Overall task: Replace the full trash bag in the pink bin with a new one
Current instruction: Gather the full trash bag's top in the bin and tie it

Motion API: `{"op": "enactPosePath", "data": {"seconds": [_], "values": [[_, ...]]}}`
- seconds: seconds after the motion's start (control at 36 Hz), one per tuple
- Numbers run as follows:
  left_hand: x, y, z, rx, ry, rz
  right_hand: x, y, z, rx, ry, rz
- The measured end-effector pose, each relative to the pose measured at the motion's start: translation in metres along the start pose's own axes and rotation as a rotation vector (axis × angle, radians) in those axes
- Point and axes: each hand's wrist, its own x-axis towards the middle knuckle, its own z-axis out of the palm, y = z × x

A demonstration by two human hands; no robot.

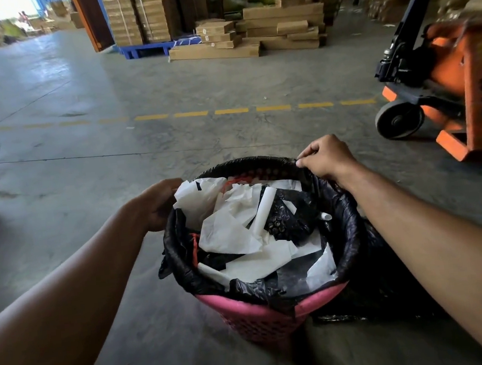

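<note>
A pink lattice bin (259,319) stands on the concrete floor right below me. A black trash bag (345,225) lines it, its edge folded over the rim. The bag is full of crumpled white paper (230,233) and black plastic scraps. My left hand (159,205) grips the bag's edge at the bin's left rim. At the far right rim, my right hand (325,158) pinches the bag's edge between thumb and fingers. Another piece of black plastic (385,286) lies on the floor to the right of the bin, partly hidden by my right forearm.
An orange pallet jack (446,92) stands close on the right. Stacks of cardboard boxes (249,34) and a blue pallet (144,49) fill the back. A dashed yellow line (231,111) crosses the floor ahead.
</note>
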Motion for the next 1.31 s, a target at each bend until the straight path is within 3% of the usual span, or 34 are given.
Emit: {"op": "enactPosePath", "data": {"seconds": [0.06,0.19,0.28,0.36,0.5,0.56,0.64,0.72,0.78,0.83,0.92,0.97,1.08,1.22,1.31], "values": [[-0.004,-0.002,-0.002,0.008,-0.020,-0.009,0.001,-0.004,0.002,0.160,0.002,-0.012],[-0.017,-0.016,-0.006,-0.027,-0.110,-0.001,-0.004,-0.007,0.001,0.510,-0.193,-0.093],[-0.014,-0.020,-0.010,-0.011,-0.056,-0.013,-0.007,-0.006,-0.001,0.520,-0.215,-0.103],[-0.005,-0.021,-0.015,0.052,0.095,0.040,-0.006,-0.007,0.001,0.362,-0.152,-0.115],[0.008,-0.012,-0.002,0.117,0.561,0.335,-0.005,-0.011,0.007,0.205,-0.040,-0.083],[0.009,0.000,0.004,0.306,0.750,0.539,-0.007,-0.010,0.006,0.238,-0.073,-0.110],[-0.003,0.016,0.012,0.604,0.822,0.857,-0.011,-0.006,-0.002,0.399,-0.128,-0.117],[-0.022,0.030,0.019,0.710,0.742,1.052,-0.015,0.002,-0.024,0.549,-0.189,-0.069],[-0.027,0.032,0.014,0.771,0.688,1.005,-0.017,0.010,-0.044,0.466,-0.223,-0.085],[-0.037,0.030,0.003,0.810,0.627,0.844,-0.024,0.016,-0.067,0.192,-0.303,-0.107],[-0.063,0.024,-0.010,0.866,0.350,0.517,-0.038,0.026,-0.092,-0.231,-0.465,-0.057],[-0.074,0.018,-0.023,0.946,0.216,0.418,-0.050,0.031,-0.102,-0.351,-0.485,-0.022],[-0.095,0.009,-0.042,0.928,0.143,0.319,-0.062,0.046,-0.110,-0.158,-0.437,0.085],[-0.113,0.003,-0.046,0.412,0.142,0.312,-0.082,0.055,-0.127,0.416,-0.412,0.265],[-0.126,0.007,-0.031,0.225,0.192,0.377,-0.086,0.040,-0.142,0.604,-0.255,0.270]]}}
